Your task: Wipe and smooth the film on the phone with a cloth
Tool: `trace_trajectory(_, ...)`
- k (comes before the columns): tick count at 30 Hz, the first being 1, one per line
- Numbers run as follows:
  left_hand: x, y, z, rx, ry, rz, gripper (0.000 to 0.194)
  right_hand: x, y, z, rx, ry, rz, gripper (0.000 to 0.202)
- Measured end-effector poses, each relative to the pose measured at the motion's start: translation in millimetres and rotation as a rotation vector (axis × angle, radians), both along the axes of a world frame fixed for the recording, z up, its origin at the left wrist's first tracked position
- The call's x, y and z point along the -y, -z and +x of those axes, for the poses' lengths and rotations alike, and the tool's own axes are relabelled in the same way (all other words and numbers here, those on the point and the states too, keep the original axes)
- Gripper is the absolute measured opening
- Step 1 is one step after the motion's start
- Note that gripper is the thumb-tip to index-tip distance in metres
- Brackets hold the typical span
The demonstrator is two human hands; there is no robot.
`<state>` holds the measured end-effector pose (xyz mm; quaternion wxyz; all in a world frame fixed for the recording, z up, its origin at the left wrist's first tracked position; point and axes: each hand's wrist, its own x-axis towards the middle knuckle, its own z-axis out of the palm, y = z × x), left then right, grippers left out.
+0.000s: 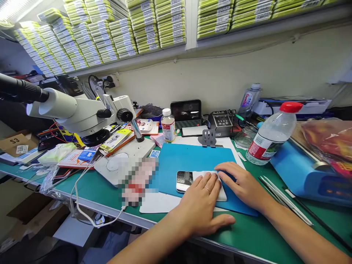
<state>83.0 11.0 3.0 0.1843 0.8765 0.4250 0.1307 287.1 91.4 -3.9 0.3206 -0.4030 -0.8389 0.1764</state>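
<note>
A smartphone (184, 179) lies on a blue mat (189, 156), its dark, reflective face turned up at the left end. Over the rest of it is a white cloth or wipe (222, 194). My left hand (202, 203) rests flat on this cloth, fingers stretched out and thumb spread to the right. A ring is on one of its fingers. At the right end of the phone is my right hand (244, 183), fingers bent loosely and apart, fingertips by the cloth's edge. Whether they touch the phone beneath is hidden.
On the left a microscope (74, 110) overhangs its white base (110, 168); a blurred-out object with a white cable (79, 205) lies beside it. Bottles, including a red-capped one (271, 135), tweezers (286, 200) and a blue machine (299, 176) stand or lie around the mat.
</note>
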Motion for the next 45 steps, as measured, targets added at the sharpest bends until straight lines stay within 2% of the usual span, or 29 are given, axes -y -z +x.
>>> trace_trajectory(4,5.8,2.8,-24.5,-0.041,-0.026,0.000,0.088,1.7,0.5,-0.2,0.031,-0.005,-0.026,0.033)
trace_trajectory(8,14.6,3.8,-55.1,-0.136,-0.133,-0.010,0.081,2.3,1.1,-1.7,0.051,-0.007,-0.073,0.036)
trace_trajectory(10,18.2,3.2,-61.1,-0.169,-0.169,-0.021,0.081,1.9,1.8,-3.0,0.059,-0.021,-0.090,0.038)
trace_trajectory(13,19.0,1.3,-51.0,-0.136,-0.163,-0.031,0.085,0.0,3.3,-4.2,0.048,-0.037,-0.101,0.040)
trace_trajectory(18,6.4,-4.1,-3.9,-0.001,0.019,-0.024,0.089,-1.9,5.5,-2.2,-0.017,-0.029,-0.124,0.045)
trace_trajectory(20,0.8,-5.4,7.8,0.017,0.055,-0.012,0.089,-1.6,6.0,-0.7,-0.033,-0.025,-0.136,0.046)
trace_trajectory(23,-2.5,-3.1,3.8,0.003,0.052,0.002,0.085,-0.7,6.1,0.7,-0.044,-0.025,-0.135,0.047)
trace_trajectory(29,10.1,8.2,-47.4,-0.120,-0.113,0.042,0.075,2.3,-0.9,-0.8,-0.018,-0.050,-0.133,0.051)
trace_trajectory(32,20.6,10.7,-59.1,-0.160,-0.166,0.031,0.076,2.9,-3.8,-1.8,-0.003,-0.045,-0.142,0.051)
trace_trajectory(34,24.2,9.9,-53.2,-0.150,-0.187,0.035,0.078,1.6,-2.3,-1.9,0.002,-0.047,-0.141,0.051)
trace_trajectory(36,21.8,6.6,-37.1,-0.116,-0.150,0.039,0.078,-0.9,2.1,-1.3,-0.008,-0.055,-0.131,0.052)
trace_trajectory(38,12.4,1.9,-15.9,-0.075,-0.057,0.039,0.078,-4.1,8.2,-0.1,-0.036,-0.052,-0.123,0.053)
trace_trajectory(41,-9.0,-4.2,8.9,-0.057,0.017,0.055,0.079,-7.8,15.3,2.0,-0.092,-0.014,-0.124,0.054)
trace_trajectory(43,-20.2,-5.5,12.1,-0.050,0.024,0.052,0.078,-8.2,16.6,3.1,-0.110,-0.003,-0.122,0.055)
trace_trajectory(45,-23.5,-4.5,2.9,-0.049,-0.012,0.040,0.077,-7.0,15.3,3.4,-0.106,-0.008,-0.117,0.056)
